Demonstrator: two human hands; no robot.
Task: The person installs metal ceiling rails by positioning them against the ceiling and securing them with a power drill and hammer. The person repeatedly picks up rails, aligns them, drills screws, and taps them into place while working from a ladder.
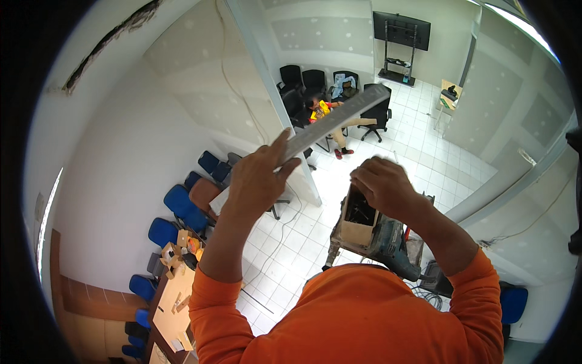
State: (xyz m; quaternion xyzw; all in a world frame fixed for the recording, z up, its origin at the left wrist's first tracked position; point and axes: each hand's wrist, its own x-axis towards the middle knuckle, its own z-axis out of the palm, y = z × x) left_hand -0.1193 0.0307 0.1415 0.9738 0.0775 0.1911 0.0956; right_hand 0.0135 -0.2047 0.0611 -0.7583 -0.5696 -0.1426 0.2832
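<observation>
My left hand [251,179] is closed around the near end of a long grey metal profile [339,118]. The strip slants up and away to the right, its far end in the air. My right hand [385,188] is just over the far edge of an open cardboard box [357,233], with its fingers curled together. What they hold, if anything, is hidden. Inside the box lie dark, thin pieces that look like screws [362,212]. A blue-green power tool [394,246] lies beside the box on a worn stand [335,241].
A partition edge [285,121] rises ahead on the left. Beyond it a person [324,112] sits among black chairs [376,115]. Blue chairs [185,203] line the left wall beside a wooden table [173,303]. A cable [282,239] crosses the tiled floor. A screen on a stand [401,31] stands far back.
</observation>
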